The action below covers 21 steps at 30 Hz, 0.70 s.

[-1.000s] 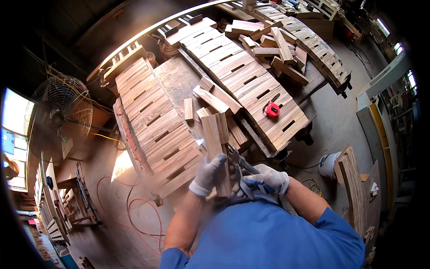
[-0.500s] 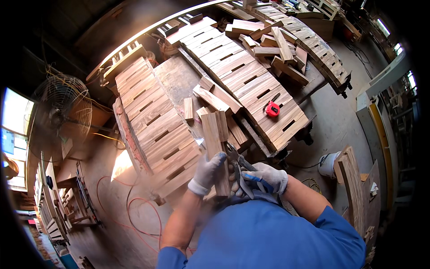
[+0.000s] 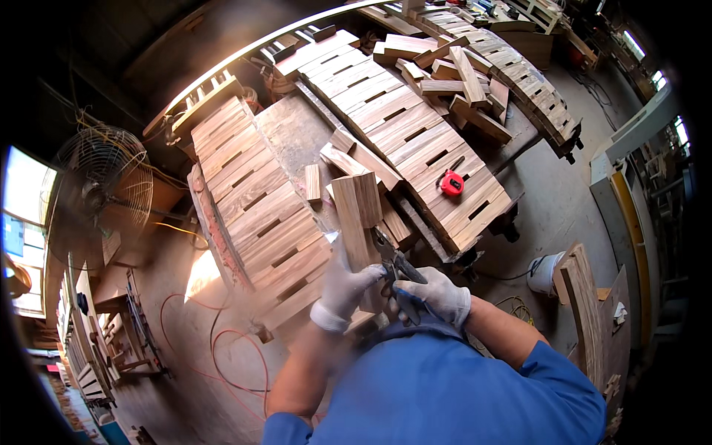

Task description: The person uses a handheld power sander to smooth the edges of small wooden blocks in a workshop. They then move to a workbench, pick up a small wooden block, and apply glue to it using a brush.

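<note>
In front of my body, my gloved left hand (image 3: 347, 289) holds an upright wooden block (image 3: 347, 211), its thumb stretched across the wood toward the right hand. A second, shorter wood face (image 3: 366, 199) shows beside the block's upper end; whether the two are joined I cannot tell. My gloved right hand (image 3: 439, 295) is closed around a pair of pliers (image 3: 400, 265) with dark jaws. The jaws lie against or close to the block's right side, near the left thumb. What they grip, if anything, is too small to make out.
Long rows of slotted wooden pieces lie on the left bench (image 3: 259, 200) and middle bench (image 3: 400, 126). A red tape measure (image 3: 450, 182) sits on the middle row. Loose blocks (image 3: 467, 74) are piled behind. A fan (image 3: 100, 185) stands left, a white bucket (image 3: 545, 273) right.
The pliers' handles have come closer together in my right hand. My left thumb has swung right toward the pliers, and the wooden block has turned slightly, showing more of its right face.
</note>
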{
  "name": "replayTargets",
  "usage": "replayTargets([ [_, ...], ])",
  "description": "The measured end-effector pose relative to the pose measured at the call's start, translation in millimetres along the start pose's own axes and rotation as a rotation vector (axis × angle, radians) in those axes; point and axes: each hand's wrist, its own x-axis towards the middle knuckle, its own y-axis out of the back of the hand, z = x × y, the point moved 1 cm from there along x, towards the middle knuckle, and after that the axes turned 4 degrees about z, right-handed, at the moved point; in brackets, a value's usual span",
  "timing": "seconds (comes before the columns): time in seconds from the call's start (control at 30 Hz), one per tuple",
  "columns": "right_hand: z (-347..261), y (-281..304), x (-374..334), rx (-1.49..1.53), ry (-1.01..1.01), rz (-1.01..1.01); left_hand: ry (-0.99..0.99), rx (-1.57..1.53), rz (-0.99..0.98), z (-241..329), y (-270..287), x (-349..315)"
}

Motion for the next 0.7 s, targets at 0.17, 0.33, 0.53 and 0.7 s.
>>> replayTargets([
  [0.17,4,5,-3,-0.048,-0.027,-0.035,-0.14,0.51,0.227,-12,2,-1],
  [0.33,6,17,-15,-0.137,-0.096,-0.12,-0.38,0.915,0.185,4,15,-10],
  [0.53,4,59,-35,-0.362,-0.321,-0.242,-0.414,1.289,-0.217,24,30,-28],
  [0.7,-10,65,-40,-0.461,-0.406,-0.269,-0.396,1.246,-0.234,21,26,-33],
])
